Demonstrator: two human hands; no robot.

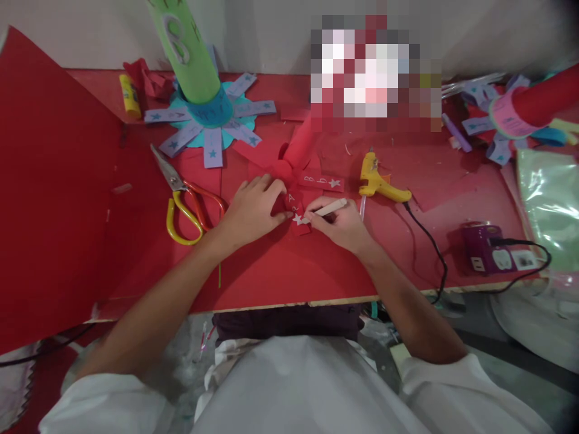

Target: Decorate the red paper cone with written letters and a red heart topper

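Note:
My right hand [337, 223] is closed around a white marker [331, 208], with its tip at a white star on a red paper strip [301, 229]. White letters stand above that star. My left hand [257, 205] presses the same strip with its thumb, its index finger curled by the strip's upper end. The strip belongs to a red paper piece with a rolled red tube [302, 141] at its centre. Another red strip [322, 181], lettered "B b" with a star, reaches out to the right. Scissors [185, 196] with yellow and orange handles lie left of my left hand.
A yellow glue gun [382, 179] with a black cord lies right of my right hand. A purple box [486, 250] sits near the front edge. A green tube [187, 54] on a blue base stands behind, a glue stick [130, 96] beside it. Red board [49, 193] rises at left.

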